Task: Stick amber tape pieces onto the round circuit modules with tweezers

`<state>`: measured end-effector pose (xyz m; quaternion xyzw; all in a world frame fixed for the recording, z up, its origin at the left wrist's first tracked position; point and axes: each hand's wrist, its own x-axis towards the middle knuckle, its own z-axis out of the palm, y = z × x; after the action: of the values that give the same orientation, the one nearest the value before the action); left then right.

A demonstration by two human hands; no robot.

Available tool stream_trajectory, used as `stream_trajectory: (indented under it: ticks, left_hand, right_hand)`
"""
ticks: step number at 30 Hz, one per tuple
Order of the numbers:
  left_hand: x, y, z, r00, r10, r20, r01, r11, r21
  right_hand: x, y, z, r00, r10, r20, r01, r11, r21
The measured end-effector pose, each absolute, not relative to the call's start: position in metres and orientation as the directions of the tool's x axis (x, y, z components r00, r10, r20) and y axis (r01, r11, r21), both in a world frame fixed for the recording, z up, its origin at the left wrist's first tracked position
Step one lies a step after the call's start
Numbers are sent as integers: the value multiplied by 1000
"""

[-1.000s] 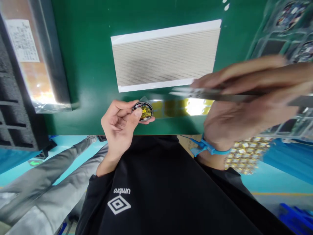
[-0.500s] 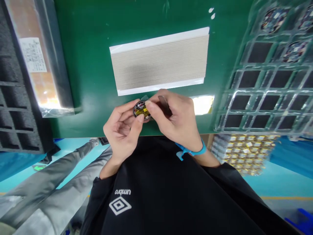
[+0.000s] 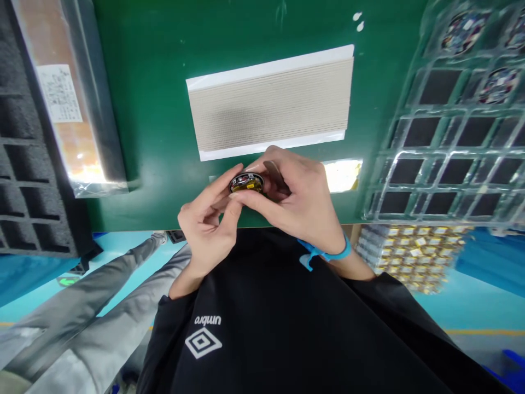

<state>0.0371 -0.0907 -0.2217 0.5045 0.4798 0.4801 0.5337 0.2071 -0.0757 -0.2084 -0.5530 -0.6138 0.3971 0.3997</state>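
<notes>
Round module (image 3: pixel 247 183): held up by both hands, near the green table's (image 3: pixel 147 131) front edge
Left hand (image 3: pixel 209 221): closed around the module's side
Right hand (image 3: pixel 299 191): module pinched, metal tool (image 3: pixel 275 174) also gripped

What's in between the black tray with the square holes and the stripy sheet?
In the head view, a plastic-wrapped package with a white label lies beside the black foam tray; then green tabletop reaches to the stripy sheet.

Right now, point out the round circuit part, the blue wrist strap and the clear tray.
Round circuit part (image 3: pixel 251 185): head view, yellow area of its face.
Blue wrist strap (image 3: pixel 339 254): head view, band at the wrist.
Clear tray (image 3: pixel 441 151): head view, ridge between pockets.
</notes>
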Motion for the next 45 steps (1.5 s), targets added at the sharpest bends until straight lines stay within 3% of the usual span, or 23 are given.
stream_trajectory:
  ticks: [6, 10, 14, 18, 26, 34, 39, 41, 43, 45]
  left_hand:
    - [21, -91, -225, 134, 990, -34, 103, 20, 994]
    - [11, -88, -222, 158, 987, 42, 188, -72, 980]
    - [3, -85, -220, 190, 981, 29, 155, -59, 986]
    - [-2, -80, -222, 239, 971, 26, 153, -64, 986]
    - [-8, -68, -222, 244, 956, -160, 18, 160, 987]
    - [-11, -65, -211, 245, 945, -215, -145, 255, 956]
    - [-11, -70, -209, 234, 941, -244, -148, 283, 948]
    - [-10, -70, -209, 225, 939, -259, -162, 298, 941]
    - [-10, -70, -210, 210, 942, -262, -183, 301, 936]
    - [-9, -71, -210, 188, 945, -269, -188, 303, 934]
  right_hand:
    - [212, -70, -210, -164, 986, 22, 332, 76, -940]
    - [207, -68, -209, -143, 989, 37, 339, 84, -937]
    - [206, -64, -204, -229, 973, 39, 347, 119, -930]
    - [205, -58, -201, -206, 979, -3, 379, 77, -922]
    - [197, -46, -202, -185, 978, -92, 433, -3, -902]
    - [196, -47, -194, -183, 955, -234, 200, -197, -960]
    - [191, -48, -196, -76, 995, -68, 206, -51, -977]
    - [203, -45, -202, 91, 982, 167, 236, 142, -961]
    - [228, -43, -208, 206, 871, 446, 381, 348, -857]
    - [260, -46, -212, 61, 915, 399, 525, 310, -793]
